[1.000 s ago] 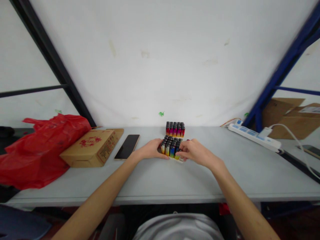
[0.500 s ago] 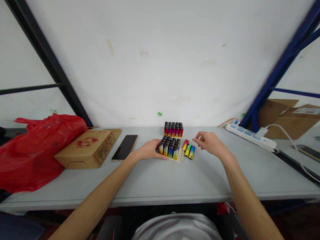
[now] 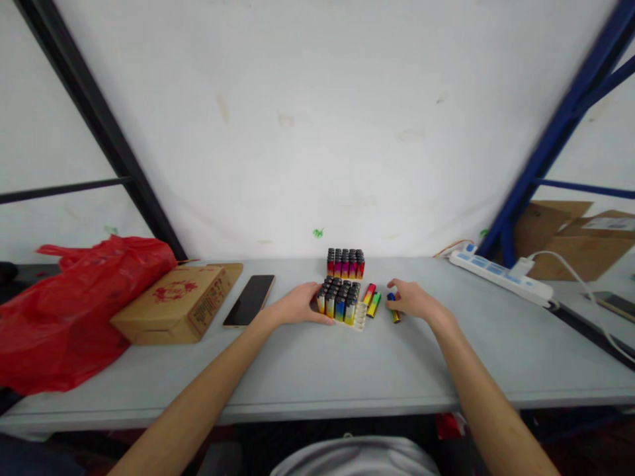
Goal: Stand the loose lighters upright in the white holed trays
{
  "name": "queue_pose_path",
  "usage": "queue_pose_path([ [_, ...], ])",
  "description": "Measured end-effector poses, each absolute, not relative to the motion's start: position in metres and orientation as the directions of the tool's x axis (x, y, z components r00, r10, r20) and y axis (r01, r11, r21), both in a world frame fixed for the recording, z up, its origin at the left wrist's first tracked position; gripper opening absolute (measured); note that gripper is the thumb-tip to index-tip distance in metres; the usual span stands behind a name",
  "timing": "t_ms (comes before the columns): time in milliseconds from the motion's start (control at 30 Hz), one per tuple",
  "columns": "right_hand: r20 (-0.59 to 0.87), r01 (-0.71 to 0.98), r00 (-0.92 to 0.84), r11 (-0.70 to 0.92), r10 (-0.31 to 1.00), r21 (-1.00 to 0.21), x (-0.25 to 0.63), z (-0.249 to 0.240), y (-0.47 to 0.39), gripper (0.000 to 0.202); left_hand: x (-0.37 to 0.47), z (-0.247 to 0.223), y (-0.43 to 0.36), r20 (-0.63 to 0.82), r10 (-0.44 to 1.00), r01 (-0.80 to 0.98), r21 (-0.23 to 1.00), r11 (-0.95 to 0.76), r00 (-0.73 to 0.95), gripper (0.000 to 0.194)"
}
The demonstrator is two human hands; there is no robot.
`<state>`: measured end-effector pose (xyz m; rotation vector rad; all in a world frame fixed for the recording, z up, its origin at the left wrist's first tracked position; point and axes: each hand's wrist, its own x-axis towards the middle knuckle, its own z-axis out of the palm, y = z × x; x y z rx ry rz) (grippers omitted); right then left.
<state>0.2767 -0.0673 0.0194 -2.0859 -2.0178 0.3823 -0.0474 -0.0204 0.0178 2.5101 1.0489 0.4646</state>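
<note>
My left hand (image 3: 301, 305) is closed around the left side of a pale tray (image 3: 360, 317) packed with upright lighters (image 3: 340, 306). Bare slots show along the tray's right end. My right hand (image 3: 407, 299) has its fingers closed on a blue and yellow lighter (image 3: 393, 309), which is tilted low over the table, right of the tray. Between the tray and that hand, a red and yellow lighter (image 3: 369, 293) and a green and yellow lighter (image 3: 374, 305) lie on the table. A second block of upright red and purple lighters (image 3: 345, 264) stands behind the tray.
A black phone (image 3: 251, 300) lies left of my left hand. Farther left are a brown carton (image 3: 166, 307) and a red plastic bag (image 3: 89, 311). A white power strip (image 3: 501, 277) with a cable lies at the right, near an open cardboard box (image 3: 570, 241). A white wall rises behind the table.
My right hand has come down and left and taken hold of the blue and yellow lighter, shifting it right and away from the other two. My left hand still holds the tray.
</note>
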Motion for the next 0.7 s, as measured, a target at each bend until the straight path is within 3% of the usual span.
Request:
queue_pose_path([
  [133,0.004,0.917,0.044,-0.039,0.999,-0.397,0.279,0.02,-0.064,0.016,-0.048,0.017,-0.019,0.162,0.724,0.593,0.469,-0.655,0.671,0.071],
  [267,0.009,0.632,0.05,-0.025,0.999,-0.774,0.276,0.027,-0.068,0.019,-0.048,0.019,-0.019,0.141,0.719,0.592,0.474,-0.652,0.68,0.072],
  [367,0.026,0.423,0.055,0.0,0.998,-0.906,0.27,0.033,-0.072,0.029,-0.049,0.02,-0.019,0.13,0.729,0.599,0.482,-0.639,0.673,0.073],
  [500,0.095,0.457,0.114,0.033,0.989,-0.889,0.261,0.036,-0.071,0.047,-0.052,0.019,-0.018,0.119,0.743,0.595,0.522,-0.611,0.659,0.075],
  [600,0.271,0.62,0.109,0.147,0.957,-0.771,0.252,0.037,-0.072,0.058,-0.053,0.02,-0.018,0.117,0.737,0.574,0.551,-0.606,0.665,0.074],
  [700,0.358,0.699,0.062,0.215,0.932,-0.682,0.242,0.04,-0.077,0.059,-0.053,0.021,-0.02,0.118,0.736,0.575,0.547,-0.609,0.667,0.073],
])
